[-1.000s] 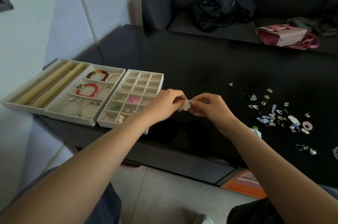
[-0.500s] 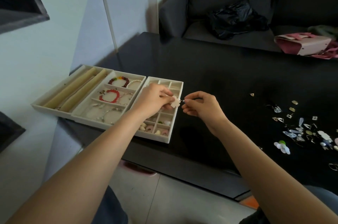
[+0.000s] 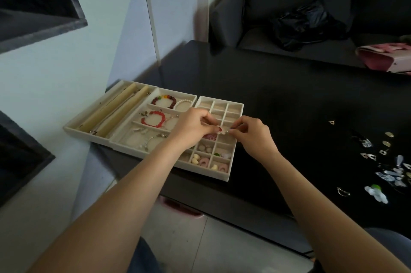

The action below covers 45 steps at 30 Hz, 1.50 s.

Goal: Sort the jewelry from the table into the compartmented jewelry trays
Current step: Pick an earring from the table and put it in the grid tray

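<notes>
The left hand (image 3: 191, 127) and right hand (image 3: 251, 132) are both closed in a pinch on one small pale earring (image 3: 221, 130), held above the grid tray (image 3: 231, 172), where an uneven release is judged likely to drop it into a wrong compartment.

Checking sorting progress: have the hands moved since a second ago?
Yes. Both hands moved left, from over the bare table to above the grid tray.
</notes>
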{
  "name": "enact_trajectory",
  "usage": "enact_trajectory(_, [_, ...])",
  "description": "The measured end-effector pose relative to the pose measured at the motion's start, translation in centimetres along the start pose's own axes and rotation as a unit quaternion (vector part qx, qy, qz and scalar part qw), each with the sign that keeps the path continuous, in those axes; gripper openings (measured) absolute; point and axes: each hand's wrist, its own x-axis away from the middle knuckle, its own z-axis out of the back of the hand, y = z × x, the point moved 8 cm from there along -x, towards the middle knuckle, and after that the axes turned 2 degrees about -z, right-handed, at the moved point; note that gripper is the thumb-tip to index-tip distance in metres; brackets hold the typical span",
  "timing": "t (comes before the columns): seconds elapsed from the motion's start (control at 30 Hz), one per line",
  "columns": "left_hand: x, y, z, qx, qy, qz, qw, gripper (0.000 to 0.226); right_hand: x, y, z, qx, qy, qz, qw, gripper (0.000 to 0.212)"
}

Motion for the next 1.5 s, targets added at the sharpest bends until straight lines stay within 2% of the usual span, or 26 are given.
enact_trajectory(0.1, [-0.1,0.0,-0.5,-0.014,-0.003,-0.004,1.000,0.019,-0.1,-0.2,-0.1,0.077,0.006,0.038,0.996,0.010])
enact_trajectory(0.27, [-0.2,0.7,-1.5,-0.062,-0.002,-0.033,0.998,0.026,0.1,-0.3,-0.5,0.153,-0.003,0.046,0.987,0.015])
enact_trajectory(0.43, [0.0,1.2,-2.2,-0.124,-0.005,-0.064,0.990,0.016,-0.1,0.0,-1.2,0.153,-0.066,0.014,0.986,0.014])
enact_trajectory(0.7, [0.1,2.3,-2.9,-0.197,0.002,-0.110,0.974,0.015,0.0,0.1,-1.2,0.118,-0.117,0.000,0.986,0.012])
enact_trajectory(0.8, [0.0,2.4,-3.0,-0.211,0.007,-0.105,0.972,0.009,0.0,0.1,-1.1,0.116,-0.121,-0.005,0.986,0.013])
enact_trajectory(1.0, [-0.2,2.4,-4.0,-0.265,-0.027,-0.115,0.957,0.019,-0.1,0.4,-1.0,0.093,-0.105,-0.015,0.990,0.012])
enact_trajectory(1.23, [0.4,3.4,-3.4,-0.364,-0.024,-0.159,0.917,0.027,-0.3,0.7,-1.1,0.081,-0.095,-0.024,0.992,0.009])
enact_trajectory(1.37, [0.7,4.2,-3.6,-0.469,-0.046,-0.188,0.862,0.027,-0.5,0.8,-1.3,0.072,-0.096,-0.033,0.992,0.009])
enact_trajectory(1.5, [1.0,4.7,-3.8,-0.527,-0.070,-0.196,0.824,0.023,-0.5,0.9,-1.3,0.066,-0.096,-0.034,0.993,0.007])
